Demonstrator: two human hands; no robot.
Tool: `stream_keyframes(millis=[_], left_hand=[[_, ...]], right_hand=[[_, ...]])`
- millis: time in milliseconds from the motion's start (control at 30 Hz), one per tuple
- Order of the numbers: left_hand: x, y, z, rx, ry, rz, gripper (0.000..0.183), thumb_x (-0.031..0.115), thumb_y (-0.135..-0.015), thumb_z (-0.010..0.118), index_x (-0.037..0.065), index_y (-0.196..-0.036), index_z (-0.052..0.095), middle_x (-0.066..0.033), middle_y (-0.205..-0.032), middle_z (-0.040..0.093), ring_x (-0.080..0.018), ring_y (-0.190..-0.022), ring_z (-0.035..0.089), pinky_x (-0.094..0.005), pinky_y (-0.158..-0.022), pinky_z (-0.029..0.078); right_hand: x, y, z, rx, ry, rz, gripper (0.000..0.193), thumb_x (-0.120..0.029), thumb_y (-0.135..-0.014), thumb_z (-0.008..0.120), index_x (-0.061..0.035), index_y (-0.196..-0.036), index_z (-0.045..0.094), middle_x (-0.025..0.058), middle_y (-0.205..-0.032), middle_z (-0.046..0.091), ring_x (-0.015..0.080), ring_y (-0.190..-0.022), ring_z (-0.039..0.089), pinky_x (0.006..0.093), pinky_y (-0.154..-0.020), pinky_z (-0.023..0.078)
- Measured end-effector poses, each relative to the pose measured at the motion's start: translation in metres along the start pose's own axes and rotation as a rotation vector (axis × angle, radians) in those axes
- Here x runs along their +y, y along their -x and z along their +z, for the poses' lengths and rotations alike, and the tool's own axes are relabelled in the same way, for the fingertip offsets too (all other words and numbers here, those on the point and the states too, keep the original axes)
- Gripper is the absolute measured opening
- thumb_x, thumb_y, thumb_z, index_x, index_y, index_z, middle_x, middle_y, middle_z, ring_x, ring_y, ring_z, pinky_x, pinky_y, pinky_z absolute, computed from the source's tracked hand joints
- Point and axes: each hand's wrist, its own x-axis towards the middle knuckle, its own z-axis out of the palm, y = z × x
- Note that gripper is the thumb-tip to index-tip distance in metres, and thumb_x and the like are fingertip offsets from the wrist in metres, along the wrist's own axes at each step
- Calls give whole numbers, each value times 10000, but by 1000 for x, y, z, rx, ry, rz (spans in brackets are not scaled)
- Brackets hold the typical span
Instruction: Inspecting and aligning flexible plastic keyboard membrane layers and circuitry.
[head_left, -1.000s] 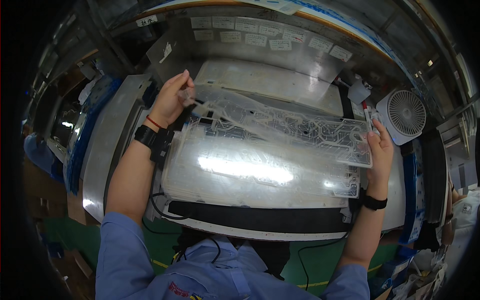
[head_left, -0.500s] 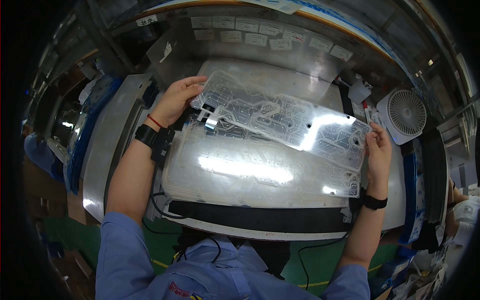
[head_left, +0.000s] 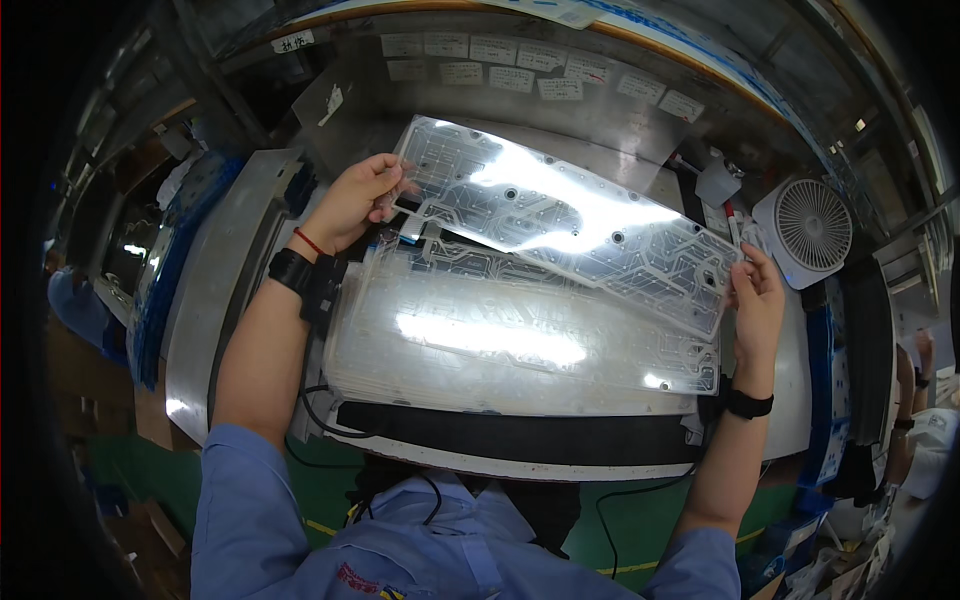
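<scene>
While a pile (head_left: 520,350) sits below, left hand (head_left: 358,202) and right hand (head_left: 757,302) have a clear sheet (head_left: 562,218) pinched by its ends.

You have one clear sheet (head_left: 570,225) between your left hand (head_left: 365,198) and right hand (head_left: 757,290), above one stack of sheets (head_left: 520,335) whose layers blur past counting. You wear two black bands (head_left: 750,403), one per wrist, and one red cord (head_left: 307,243) at the left. Eleven paper labels (head_left: 494,48) cluster beyond your hands; one fan (head_left: 812,222) stands right of your right hand.
</scene>
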Motion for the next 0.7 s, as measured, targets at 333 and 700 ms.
stream_keyframes(millis=[333, 700], left_hand=[[-9, -5, -13, 39, 62, 75, 273, 192, -994, 445, 22, -1196, 515, -39, -967, 614, -23, -674, 493, -154, -605, 433], [-11, -7, -6, 214, 173, 59, 433, 247, -990, 450, 3, -1341, 385, -110, -1122, 596, -125, -898, 597, -240, -829, 491]], right_hand=[[-4, 0, 0, 65, 56, 35, 328, -123, -914, 560, -21, -1225, 537, 0, -855, 592, 62, -698, 536, 194, -600, 424], [1, 3, 1, -142, 241, 42, 236, -176, -903, 606, -27, -1084, 634, -6, -870, 608, 62, -733, 524, 207, -660, 416]])
